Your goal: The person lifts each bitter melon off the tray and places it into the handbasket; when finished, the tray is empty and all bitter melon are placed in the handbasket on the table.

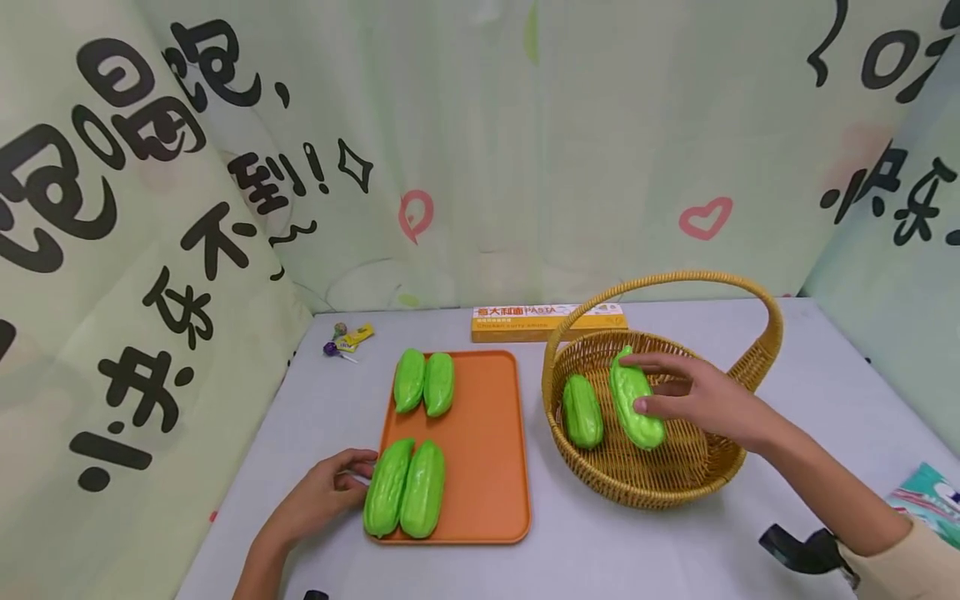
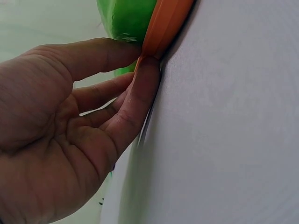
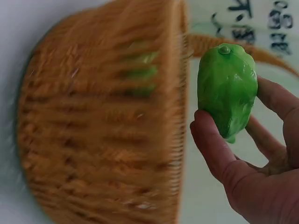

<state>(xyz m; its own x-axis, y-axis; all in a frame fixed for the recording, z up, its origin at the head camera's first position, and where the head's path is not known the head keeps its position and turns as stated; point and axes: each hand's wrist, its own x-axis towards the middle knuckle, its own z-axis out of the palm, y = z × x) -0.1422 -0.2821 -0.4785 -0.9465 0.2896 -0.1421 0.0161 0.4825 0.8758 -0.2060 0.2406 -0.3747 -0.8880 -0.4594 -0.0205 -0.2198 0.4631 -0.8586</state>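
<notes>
My right hand (image 1: 705, 396) holds a green bitter melon (image 1: 633, 400) between thumb and fingers, over the wicker basket (image 1: 660, 498). In the right wrist view this bitter melon (image 3: 226, 88) is beside the basket rim, gripped from its sides. Another bitter melon (image 1: 582, 411) lies inside the basket at its left. At the near left edge of the orange tray (image 1: 483, 450), my left hand (image 1: 330, 492) pinches the rim, thumb above and fingers against the side. Right by it lie two bitter melons (image 1: 388, 489) side by side; two more (image 1: 438, 385) lie at the tray's far left.
Behind the tray and basket stands a pasta box (image 1: 510, 327). Lollipops and small yellow packets (image 1: 358, 334) lie at the far left of the white table. A teal bag (image 1: 930, 504) is at the right edge. The basket's tall handle (image 1: 675, 277) arches over it.
</notes>
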